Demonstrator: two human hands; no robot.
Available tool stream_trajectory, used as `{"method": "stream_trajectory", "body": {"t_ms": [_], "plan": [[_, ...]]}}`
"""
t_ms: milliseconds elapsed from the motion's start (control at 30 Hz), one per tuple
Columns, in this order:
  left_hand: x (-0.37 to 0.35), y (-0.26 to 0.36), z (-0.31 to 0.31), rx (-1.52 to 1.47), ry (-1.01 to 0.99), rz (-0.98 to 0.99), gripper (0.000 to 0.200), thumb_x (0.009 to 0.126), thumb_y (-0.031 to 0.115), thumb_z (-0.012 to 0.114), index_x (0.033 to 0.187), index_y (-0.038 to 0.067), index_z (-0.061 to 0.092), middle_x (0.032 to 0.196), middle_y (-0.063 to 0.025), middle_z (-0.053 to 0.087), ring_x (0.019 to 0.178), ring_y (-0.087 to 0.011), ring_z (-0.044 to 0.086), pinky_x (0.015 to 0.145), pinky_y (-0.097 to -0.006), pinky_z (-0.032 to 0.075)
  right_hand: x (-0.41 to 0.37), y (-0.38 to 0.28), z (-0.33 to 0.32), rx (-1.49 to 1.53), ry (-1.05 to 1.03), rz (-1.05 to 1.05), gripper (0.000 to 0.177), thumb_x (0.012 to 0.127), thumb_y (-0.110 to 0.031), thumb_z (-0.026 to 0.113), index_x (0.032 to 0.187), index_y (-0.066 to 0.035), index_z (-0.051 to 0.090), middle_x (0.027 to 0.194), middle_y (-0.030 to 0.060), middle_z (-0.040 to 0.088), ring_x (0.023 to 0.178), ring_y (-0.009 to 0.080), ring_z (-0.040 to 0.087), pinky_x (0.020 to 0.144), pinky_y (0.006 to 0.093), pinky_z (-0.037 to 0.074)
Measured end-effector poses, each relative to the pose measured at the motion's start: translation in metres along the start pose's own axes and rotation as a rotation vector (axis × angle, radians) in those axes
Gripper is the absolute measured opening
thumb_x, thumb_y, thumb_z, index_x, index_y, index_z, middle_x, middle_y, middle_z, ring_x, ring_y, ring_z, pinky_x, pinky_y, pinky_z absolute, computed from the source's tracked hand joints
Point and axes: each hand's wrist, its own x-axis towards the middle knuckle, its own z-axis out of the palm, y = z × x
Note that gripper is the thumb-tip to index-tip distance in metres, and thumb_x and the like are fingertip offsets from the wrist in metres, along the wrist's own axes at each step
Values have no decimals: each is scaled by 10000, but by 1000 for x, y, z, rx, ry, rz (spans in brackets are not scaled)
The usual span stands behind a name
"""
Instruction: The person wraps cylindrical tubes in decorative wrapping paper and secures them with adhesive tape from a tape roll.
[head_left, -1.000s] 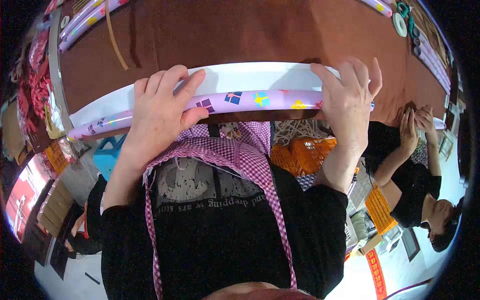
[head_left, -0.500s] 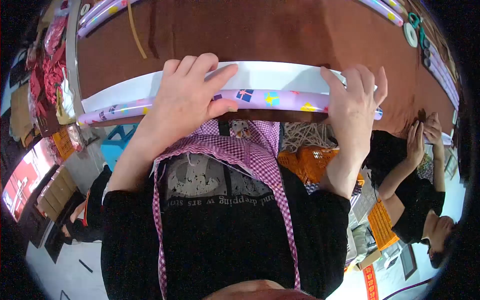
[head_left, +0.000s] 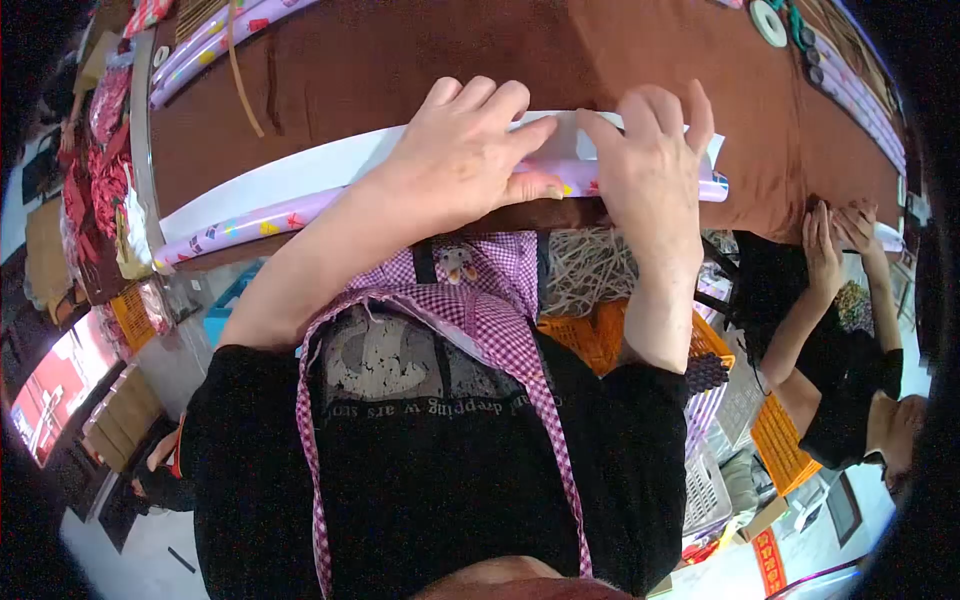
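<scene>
Clock positions from view centre, twelve pointing away from the wearer. Lilac gift-print wrapping-paper roll point(head_left: 260, 219) lies along the near edge of the brown tablecloth point(head_left: 500, 55), spanning nine to two o'clock; its unrolled white margin point(head_left: 300, 166) lies flat just beyond.

Left hand point(head_left: 462, 160), twelve: palm down across the roll, fingers bent, thumb spread toward three; not clenched. Palm contact hidden. Right hand point(head_left: 648, 150), between one and two: loosely spread over roll and margin, thumb apart, outer finger raised.

Risks (judged): uneven pressure between hands could skew the roll, its ends telescoping. Fingertips digging into the margin could crease it. With the nine o'clock end unsupported by either hand, the coil could loosen there.
</scene>
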Motion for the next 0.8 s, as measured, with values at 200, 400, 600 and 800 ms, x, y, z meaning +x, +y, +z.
{"method": "stream_trajectory", "body": {"t_ms": [200, 400, 600, 800], "plan": [[3, -1, 1, -40, -19, -26, 499, 835, 457, 691, 1200, 117, 674, 1003, -65, 539, 975, -245, 518, 845, -390, 393, -1, 0, 1, 55, 17, 12, 250, 774, -150, 620, 990, -168, 744, 930, 58, 578, 1084, 251, 547, 1125, 557, 267], [4, 1, 0, -74, -49, -41, 485, 848, 421, 699, 1233, 128, 662, 1016, -75, 526, 972, -253, 510, 844, -392, 389, -3, 6, 1, 65, 11, -8, 263, 757, -132, 641, 993, -178, 745, 928, 49, 589, 1092, 244, 560, 1127, 558, 271], [3, 1, 1, -63, -30, -48, 480, 855, 443, 691, 1228, 142, 672, 1018, -79, 526, 961, -261, 514, 838, -392, 390, -11, 38, -15, 236, 115, 5, 268, 790, -97, 649, 1021, -187, 751, 849, 9, 625, 1023, 226, 599, 1087, 525, 314], [2, 0, 1, -85, -9, -36, 466, 864, 451, 679, 1215, 144, 684, 1022, -81, 531, 960, -263, 514, 839, -392, 388, -22, 71, -16, 244, 83, 37, 168, 845, -89, 636, 968, -145, 735, 865, 11, 627, 1040, 229, 589, 1098, 488, 302]]}}
